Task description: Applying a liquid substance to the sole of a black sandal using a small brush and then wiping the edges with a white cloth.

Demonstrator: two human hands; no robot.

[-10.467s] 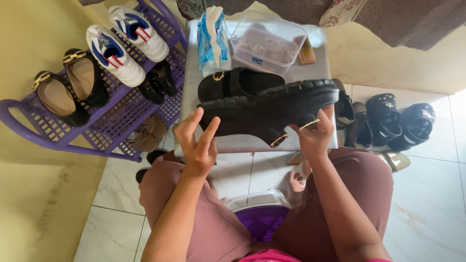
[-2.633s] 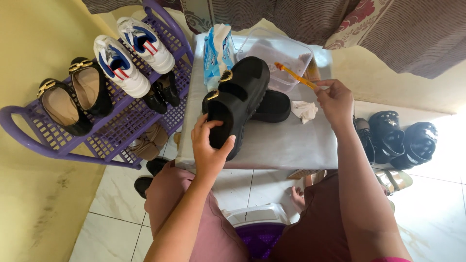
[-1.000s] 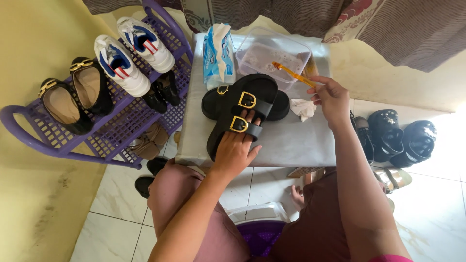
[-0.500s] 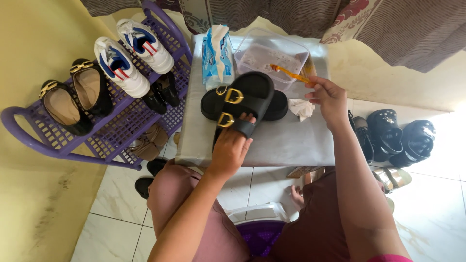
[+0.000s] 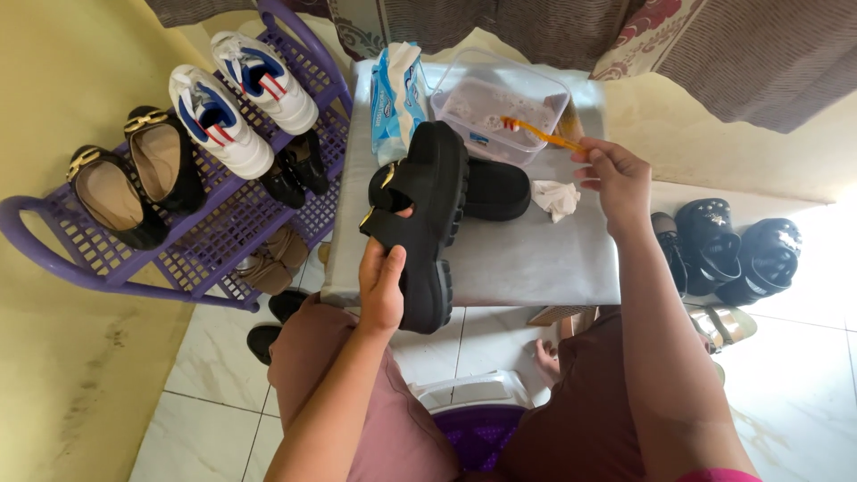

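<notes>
I count two black sandals (image 5: pixel 428 223) – two white sneakers (image 5: pixel 241 103) – one toothbrush (image 5: pixel 540 134) – one plastic tub (image 5: pixel 500 105).

This is a home's shoe corner: at the left of the frame a purple rack (image 5: pixel 223 241) against a yellow wall (image 5: pixel 62 80) holds sneakers (image 5: pixel 219 120) and flats (image 5: pixel 107 192), patterned curtains (image 5: pixel 536 27) hang along the top, and sandals (image 5: pixel 732 250) sit on the tile floor (image 5: pixel 803 384) at right.

Bright daylight from right; glare washes out floor tiles (image 5: pixel 803 375) at right edge; soft shadows fall leftward under purple rack (image 5: pixel 223 232); focus sharp; wide-angle bending at edges.
</notes>
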